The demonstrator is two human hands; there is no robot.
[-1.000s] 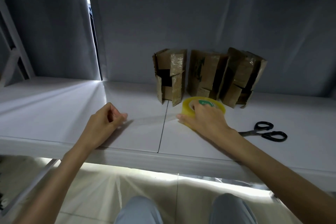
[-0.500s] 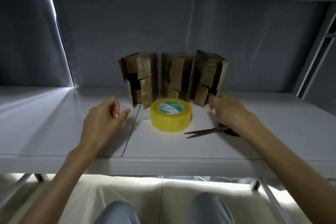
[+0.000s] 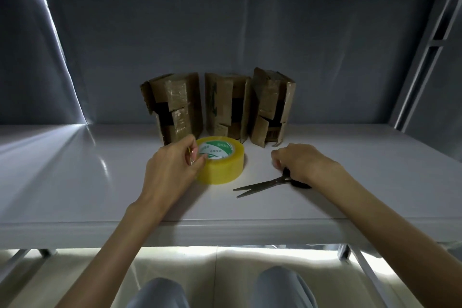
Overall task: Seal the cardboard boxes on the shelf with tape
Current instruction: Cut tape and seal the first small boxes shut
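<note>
Three worn cardboard boxes stand upright in a row at the back of the white shelf (image 3: pixel 75 182): the left box (image 3: pixel 178 107), the middle box (image 3: pixel 226 105), the right box (image 3: pixel 271 107). A yellow tape roll (image 3: pixel 222 165) lies flat in front of them. My left hand (image 3: pixel 170 170) is at the roll's left side, its fingers pinching at the roll's edge. My right hand (image 3: pixel 302 165) lies over the black handles of the scissors (image 3: pixel 262 185), fingers curled round them. The blades are slightly apart and point left.
A grey fabric wall closes the back of the shelf. A metal upright (image 3: pixel 430 57) rises at the right. Another shelf board runs overhead. My knees show below the front edge of the shelf.
My left hand has moved right from the bare shelf onto the tape roll. My right hand left the roll a second ago, reached the scissors and now lies over their handles.
</note>
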